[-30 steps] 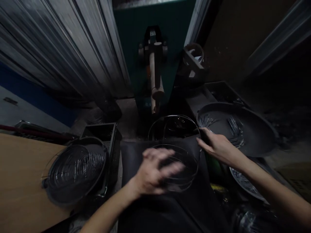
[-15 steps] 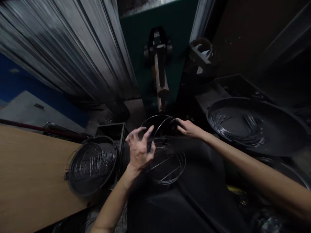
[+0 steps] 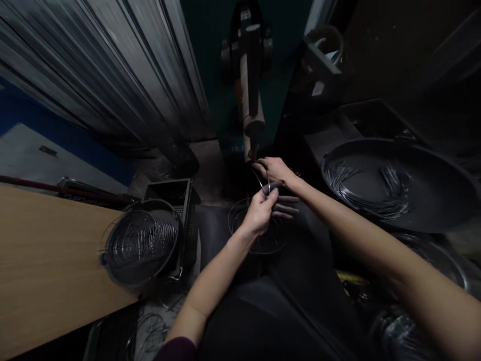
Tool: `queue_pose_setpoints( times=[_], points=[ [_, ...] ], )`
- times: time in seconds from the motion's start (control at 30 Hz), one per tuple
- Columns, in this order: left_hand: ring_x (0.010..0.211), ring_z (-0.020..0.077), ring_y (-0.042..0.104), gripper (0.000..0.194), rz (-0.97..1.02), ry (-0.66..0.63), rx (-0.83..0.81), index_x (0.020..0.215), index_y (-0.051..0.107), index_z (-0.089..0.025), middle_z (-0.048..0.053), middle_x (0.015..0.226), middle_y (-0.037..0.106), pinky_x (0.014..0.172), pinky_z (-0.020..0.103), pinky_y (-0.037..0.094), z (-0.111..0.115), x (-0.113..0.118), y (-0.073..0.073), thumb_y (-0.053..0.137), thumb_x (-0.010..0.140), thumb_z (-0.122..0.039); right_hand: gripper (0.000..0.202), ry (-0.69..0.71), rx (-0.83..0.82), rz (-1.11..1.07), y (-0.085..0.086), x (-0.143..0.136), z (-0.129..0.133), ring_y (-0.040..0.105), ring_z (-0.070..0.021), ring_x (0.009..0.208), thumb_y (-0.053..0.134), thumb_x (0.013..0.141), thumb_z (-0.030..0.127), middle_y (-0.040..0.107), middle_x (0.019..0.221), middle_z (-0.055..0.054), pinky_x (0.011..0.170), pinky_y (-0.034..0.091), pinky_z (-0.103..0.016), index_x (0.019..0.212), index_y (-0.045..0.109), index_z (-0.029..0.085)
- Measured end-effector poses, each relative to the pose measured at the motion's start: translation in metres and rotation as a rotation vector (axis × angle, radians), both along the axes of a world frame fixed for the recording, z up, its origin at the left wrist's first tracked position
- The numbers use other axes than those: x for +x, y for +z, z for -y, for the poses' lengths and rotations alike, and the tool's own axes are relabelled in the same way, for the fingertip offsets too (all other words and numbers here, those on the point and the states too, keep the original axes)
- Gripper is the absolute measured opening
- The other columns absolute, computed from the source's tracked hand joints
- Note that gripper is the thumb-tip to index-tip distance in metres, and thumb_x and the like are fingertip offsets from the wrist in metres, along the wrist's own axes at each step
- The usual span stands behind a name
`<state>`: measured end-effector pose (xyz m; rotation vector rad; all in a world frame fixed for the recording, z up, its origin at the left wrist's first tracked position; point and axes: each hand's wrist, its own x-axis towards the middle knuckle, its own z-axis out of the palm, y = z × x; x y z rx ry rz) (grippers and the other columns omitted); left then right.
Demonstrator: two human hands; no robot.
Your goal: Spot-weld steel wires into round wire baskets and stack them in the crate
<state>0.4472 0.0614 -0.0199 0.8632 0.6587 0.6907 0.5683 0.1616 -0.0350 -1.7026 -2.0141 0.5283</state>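
Note:
My left hand (image 3: 261,213) pinches a thin wire ring (image 3: 268,186) between thumb and index finger, its other fingers stretched to the right. Just above it, my right hand (image 3: 272,169) has its fingers closed on the same ring, beside the lower tip of the machine's electrode arm (image 3: 252,120). Part of the ring is hidden by the hands. Below them a round wire frame (image 3: 266,252) lies over the dark cloth on my lap, partly covered by my left hand.
On the left, a round pan (image 3: 141,278) of wire rings stands by a wooden board (image 3: 48,265) and a black crate (image 3: 169,188). At right, a wide dark pan (image 3: 432,195) holds bundled wires. Corrugated metal rises at back left.
My left hand has moved right and up and closed from an open pose onto the ring. My right hand has shifted up and left, bringing the ring close to the electrode tip.

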Motion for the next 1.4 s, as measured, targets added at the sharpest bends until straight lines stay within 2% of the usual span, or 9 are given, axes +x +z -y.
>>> queue_pose_setpoints(
  times=[0.2, 0.43, 0.53, 0.67, 0.8, 0.97, 1.1, 1.23, 1.4],
  points=[
    [0.067, 0.0140, 0.065, 0.055, -0.047, -0.047, 0.009, 0.120, 0.056, -0.013, 0.010, 0.085, 0.070, 0.063, 0.024, 0.050, -0.026, -0.035, -0.011, 0.059, 0.081, -0.051, 0.027, -0.097, -0.103, -0.055, -0.016, 0.020, 0.003, 0.063, -0.0223, 0.077, 0.040, 0.095, 0.030, 0.068, 0.084, -0.009, 0.071, 0.043, -0.028, 0.100, 0.064, 0.017],
    [0.037, -0.0018, 0.034, 0.044, -0.169, -0.254, 0.129, 0.107, 0.065, -0.012, -0.004, 0.064, 0.054, 0.038, 0.015, 0.026, -0.042, -0.048, -0.014, 0.064, 0.079, -0.045, 0.043, -0.034, -0.134, 0.000, -0.007, 0.006, 0.008, 0.063, -0.0297, 0.088, 0.048, 0.092, 0.030, 0.067, 0.097, -0.014, 0.079, 0.046, -0.039, 0.132, 0.048, 0.017],
    [0.034, -0.0010, 0.038, 0.040, -0.183, -0.151, 0.155, 0.097, 0.066, -0.011, -0.005, 0.059, 0.049, 0.035, 0.014, 0.023, -0.048, -0.043, -0.014, 0.064, 0.079, -0.046, 0.052, -0.069, -0.056, -0.052, -0.003, 0.011, 0.040, 0.059, -0.0321, 0.100, 0.053, 0.086, 0.024, 0.062, 0.111, -0.017, 0.090, 0.044, -0.045, 0.136, 0.043, 0.013],
    [0.038, 0.0021, 0.047, 0.034, -0.184, -0.098, 0.144, 0.092, 0.065, -0.010, -0.005, 0.057, 0.053, 0.038, 0.014, 0.035, -0.050, -0.033, -0.005, 0.066, 0.079, -0.041, 0.038, 0.149, -0.192, -0.361, -0.020, 0.008, 0.115, 0.057, -0.0287, 0.107, 0.055, 0.084, 0.039, 0.065, 0.107, -0.010, 0.096, 0.042, -0.042, 0.117, 0.060, 0.020],
    [0.042, 0.0035, 0.051, 0.037, -0.154, -0.144, 0.095, 0.101, 0.064, -0.011, -0.004, 0.059, 0.056, 0.045, 0.016, 0.042, -0.043, -0.027, -0.001, 0.065, 0.080, -0.041, 0.037, -0.036, -0.385, -0.538, -0.038, -0.015, 0.162, 0.063, -0.0258, 0.083, 0.054, 0.083, 0.049, 0.068, 0.084, -0.006, 0.078, 0.050, -0.039, 0.099, 0.065, 0.018],
    [0.089, 0.0176, 0.065, 0.050, -0.251, -0.082, 0.225, 0.112, 0.061, -0.011, 0.011, 0.098, 0.067, 0.082, 0.031, 0.050, -0.072, -0.063, -0.044, 0.056, 0.083, -0.051, 0.031, -0.076, -0.330, -0.539, -0.029, -0.014, 0.163, 0.063, -0.0248, 0.084, 0.052, 0.084, 0.047, 0.068, 0.088, -0.007, 0.079, 0.049, -0.036, 0.084, 0.066, 0.020],
    [0.119, 0.0252, 0.052, 0.065, -0.493, 0.091, 0.559, 0.123, 0.055, -0.012, 0.014, 0.125, 0.058, 0.104, 0.038, 0.036, -0.126, -0.057, -0.087, 0.078, 0.065, -0.029, 0.032, -0.010, -0.436, -0.536, -0.021, -0.007, 0.168, 0.065, -0.0244, 0.083, 0.047, 0.088, 0.048, 0.069, 0.090, -0.006, 0.076, 0.051, -0.035, 0.085, 0.067, 0.022],
    [0.107, 0.0201, 0.059, 0.038, -0.334, -0.168, 0.727, 0.113, 0.061, -0.011, 0.010, 0.113, 0.064, 0.098, 0.032, 0.041, -0.152, -0.022, -0.102, 0.062, 0.081, -0.032, 0.035, -0.064, -0.430, -0.462, -0.027, 0.009, 0.179, 0.066, -0.0256, 0.085, 0.044, 0.088, 0.048, 0.071, 0.091, -0.006, 0.079, 0.052, -0.037, 0.089, 0.069, 0.023],
    [0.089, 0.0165, 0.063, 0.035, -0.430, -0.042, 0.792, 0.094, 0.066, -0.011, 0.007, 0.093, 0.069, 0.084, 0.026, 0.045, -0.144, -0.030, -0.117, 0.047, 0.090, -0.040, 0.040, -0.229, -0.361, -0.361, -0.021, 0.032, 0.178, 0.065, -0.0296, 0.090, 0.047, 0.082, 0.052, 0.070, 0.097, -0.011, 0.085, 0.050, -0.040, 0.087, 0.070, 0.019]
  ],
)
